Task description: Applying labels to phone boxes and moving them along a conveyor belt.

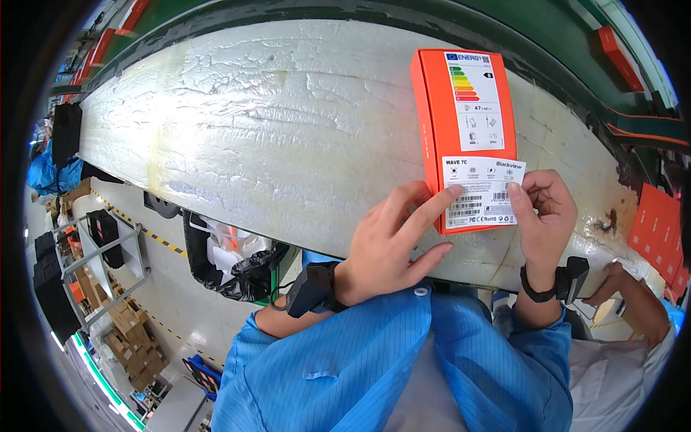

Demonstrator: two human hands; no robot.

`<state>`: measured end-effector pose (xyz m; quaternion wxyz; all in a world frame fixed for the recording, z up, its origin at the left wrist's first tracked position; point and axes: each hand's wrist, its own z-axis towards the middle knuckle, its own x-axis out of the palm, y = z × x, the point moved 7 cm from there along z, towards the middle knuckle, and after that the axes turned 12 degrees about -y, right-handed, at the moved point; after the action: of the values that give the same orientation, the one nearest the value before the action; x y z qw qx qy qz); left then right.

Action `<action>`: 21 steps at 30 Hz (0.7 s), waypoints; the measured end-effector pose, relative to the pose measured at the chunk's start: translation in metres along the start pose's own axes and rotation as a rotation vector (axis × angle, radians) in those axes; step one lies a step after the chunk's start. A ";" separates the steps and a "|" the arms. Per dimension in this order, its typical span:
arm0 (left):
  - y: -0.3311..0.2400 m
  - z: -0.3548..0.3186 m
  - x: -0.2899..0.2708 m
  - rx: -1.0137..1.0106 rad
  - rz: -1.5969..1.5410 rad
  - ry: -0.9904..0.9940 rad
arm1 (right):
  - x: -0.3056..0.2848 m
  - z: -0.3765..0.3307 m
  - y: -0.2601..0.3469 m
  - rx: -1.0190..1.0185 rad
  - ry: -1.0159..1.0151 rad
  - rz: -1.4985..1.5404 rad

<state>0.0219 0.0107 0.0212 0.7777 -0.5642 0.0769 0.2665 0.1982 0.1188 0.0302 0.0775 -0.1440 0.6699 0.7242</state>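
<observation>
An orange-red box [436, 115] lies on the worktable in front of me, its upper face carrying a printed energy chart sticker [475, 101]. Across the box's near end is a white label [481, 183] with barcodes and small icons; its right part reaches past the box edge. My right hand [545, 216] pinches that right edge between thumb and curled fingers. My left hand [392, 234] has its fingers apart, the index fingertip touching the label's left side and the thumb stretched out below. Whether the label is fully stuck down cannot be seen.
The table [288, 129] has a creased, shiny film cover. More orange-red boxes [658, 230] stand at the right, near another person's arm [633, 299]. A black-lined waste bin [234, 259] is below the table's near edge. A shelf cart [108, 259] stands at the left.
</observation>
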 end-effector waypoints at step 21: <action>-0.015 0.030 0.016 0.386 0.595 0.105 | -0.016 0.012 0.009 -0.413 0.258 -0.667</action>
<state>0.0376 0.0399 0.0369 0.7532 -0.3726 0.3266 0.4326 0.2090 0.1307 0.0447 0.1927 -0.4552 0.4313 0.7547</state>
